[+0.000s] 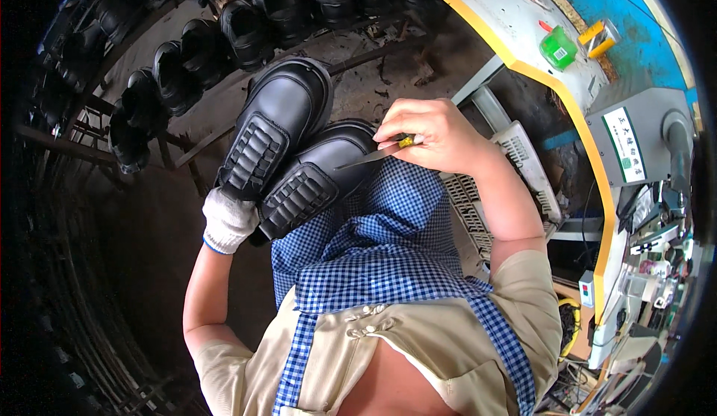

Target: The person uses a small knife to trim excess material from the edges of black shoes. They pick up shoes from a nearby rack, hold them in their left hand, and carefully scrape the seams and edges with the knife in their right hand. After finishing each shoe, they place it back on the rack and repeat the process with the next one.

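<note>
The right hand (433, 134) pinches a thin silver yellow-handled blade (373, 157) in its fingers over two black leather shoes (314, 166), seemingly for blade work, next needing steadiness from the white-gloved left hand (228, 220) at their near end, whose finger state I cannot tell

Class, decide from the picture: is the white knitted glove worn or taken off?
Worn: the white knitted glove covers the left hand, its blue-edged cuff circling the wrist.
</note>
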The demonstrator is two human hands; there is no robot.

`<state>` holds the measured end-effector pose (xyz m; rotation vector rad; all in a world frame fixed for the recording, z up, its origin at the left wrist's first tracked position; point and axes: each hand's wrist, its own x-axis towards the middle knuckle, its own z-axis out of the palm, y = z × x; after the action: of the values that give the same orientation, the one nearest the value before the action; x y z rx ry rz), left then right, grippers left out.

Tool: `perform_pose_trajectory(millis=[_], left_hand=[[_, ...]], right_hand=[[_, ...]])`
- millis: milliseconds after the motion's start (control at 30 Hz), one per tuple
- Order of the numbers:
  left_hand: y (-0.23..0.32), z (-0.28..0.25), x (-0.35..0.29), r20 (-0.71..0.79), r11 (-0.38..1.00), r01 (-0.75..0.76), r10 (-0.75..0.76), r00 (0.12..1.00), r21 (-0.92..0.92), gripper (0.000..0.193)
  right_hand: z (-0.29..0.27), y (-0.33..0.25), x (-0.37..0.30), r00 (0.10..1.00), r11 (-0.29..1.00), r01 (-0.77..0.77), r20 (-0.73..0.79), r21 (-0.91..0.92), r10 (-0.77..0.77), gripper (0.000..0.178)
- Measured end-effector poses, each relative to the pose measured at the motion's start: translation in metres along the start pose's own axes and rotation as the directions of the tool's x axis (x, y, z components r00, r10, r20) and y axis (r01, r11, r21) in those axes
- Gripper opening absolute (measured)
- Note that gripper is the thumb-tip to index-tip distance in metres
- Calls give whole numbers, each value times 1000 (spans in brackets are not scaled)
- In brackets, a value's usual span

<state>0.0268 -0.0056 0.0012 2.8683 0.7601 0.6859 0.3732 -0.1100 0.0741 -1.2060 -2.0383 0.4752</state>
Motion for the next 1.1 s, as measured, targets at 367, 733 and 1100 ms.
perform_pose_trajectory(millis=[367,733,1100], left_hand=[[-9,-2,-4,28,988,-95,92,995,125,58],[-2,0,9,59,981,-149,142,988,126,57],[13,13,34,43,995,-50,54,998,-84,55]], right_hand=[[-13,-26,10,970,914,134,242,-383,-41,21],[-6,-6,-1,990,968,66,140,-241,-32,21],[-20,58,-77,869,831,-114,-350,545,349,26]])
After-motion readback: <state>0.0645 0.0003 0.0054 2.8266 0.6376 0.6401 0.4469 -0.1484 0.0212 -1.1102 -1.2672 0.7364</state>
